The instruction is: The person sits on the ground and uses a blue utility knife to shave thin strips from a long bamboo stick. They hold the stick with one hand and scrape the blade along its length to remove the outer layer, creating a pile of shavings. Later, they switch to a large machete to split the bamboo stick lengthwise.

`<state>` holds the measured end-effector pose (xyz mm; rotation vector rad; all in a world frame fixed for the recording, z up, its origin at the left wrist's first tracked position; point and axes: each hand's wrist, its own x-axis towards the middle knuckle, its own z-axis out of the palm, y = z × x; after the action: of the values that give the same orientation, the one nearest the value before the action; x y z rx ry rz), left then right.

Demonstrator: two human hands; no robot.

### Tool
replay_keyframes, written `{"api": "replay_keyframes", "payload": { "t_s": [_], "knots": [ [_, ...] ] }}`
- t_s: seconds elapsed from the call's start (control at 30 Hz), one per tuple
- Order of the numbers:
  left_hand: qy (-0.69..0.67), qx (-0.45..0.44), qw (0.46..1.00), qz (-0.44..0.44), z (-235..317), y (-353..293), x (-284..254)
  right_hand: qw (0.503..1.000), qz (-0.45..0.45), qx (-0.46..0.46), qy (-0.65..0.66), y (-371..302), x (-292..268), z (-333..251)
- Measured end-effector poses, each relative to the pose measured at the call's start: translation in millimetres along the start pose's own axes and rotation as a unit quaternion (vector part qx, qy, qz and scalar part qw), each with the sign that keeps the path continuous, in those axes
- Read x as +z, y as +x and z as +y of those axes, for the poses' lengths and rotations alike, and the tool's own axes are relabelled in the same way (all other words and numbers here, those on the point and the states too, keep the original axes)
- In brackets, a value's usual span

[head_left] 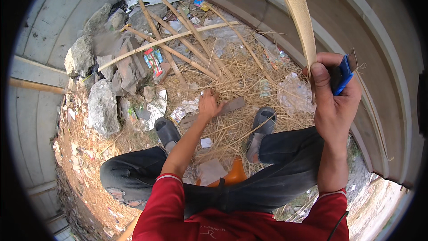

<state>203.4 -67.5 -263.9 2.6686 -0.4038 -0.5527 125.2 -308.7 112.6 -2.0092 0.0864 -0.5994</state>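
My right hand [332, 85] is raised at the right, closed on a long pale bamboo strip [298, 11], pinched between thumb and fingers. The strip rises out of the top of the view. A blue-handled tool [343, 76] is tucked in the same hand; a bit of metal shows at its upper end, and its exact kind is hidden. Down at the ground, my left hand [209, 104] reaches between my feet with fingers bent and thumb apart. It lies over a flat grey-brown bar [232, 105]. Whether it presses on the bar, I cannot tell.
Bamboo sticks [178, 40] lie crossed ahead, over straw-like shavings [240, 78] and litter. Rough rocks [102, 107] are piled at the left. Corrugated metal walls [379, 40] curve around both sides. An orange plastic seat [234, 174] shows beneath me, between my sandaled feet [264, 120].
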Motion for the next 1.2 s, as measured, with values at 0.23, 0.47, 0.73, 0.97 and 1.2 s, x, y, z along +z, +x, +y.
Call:
{"api": "replay_keyframes", "payload": {
  "t_s": [0.23, 0.47, 0.73, 0.97, 1.2],
  "knots": [
    [-0.129, -0.171, 0.962, 0.171, -4.7, 111.2, 4.8, 0.998, 0.032, 0.035, 0.048, 12.0, -1.9, -13.7],
    [-0.037, -0.272, 0.949, 0.157, 8.7, 151.5, 23.4, 0.997, 0.061, 0.039, 0.012, 19.4, -10.9, -5.6],
    [-0.122, -0.292, 0.920, 0.233, 5.8, 157.0, 24.0, 0.994, 0.060, 0.088, 0.036, 30.8, -15.3, 3.8],
    [-0.213, -0.203, 0.909, 0.296, 14.3, 199.8, -41.1, 0.992, 0.081, 0.100, -0.008, 25.2, -24.6, 13.8],
    [-0.085, -0.123, 0.920, 0.362, -90.7, 222.2, -99.6, 0.993, 0.066, 0.092, 0.017, 30.5, -19.5, 2.0]
  ]
}}
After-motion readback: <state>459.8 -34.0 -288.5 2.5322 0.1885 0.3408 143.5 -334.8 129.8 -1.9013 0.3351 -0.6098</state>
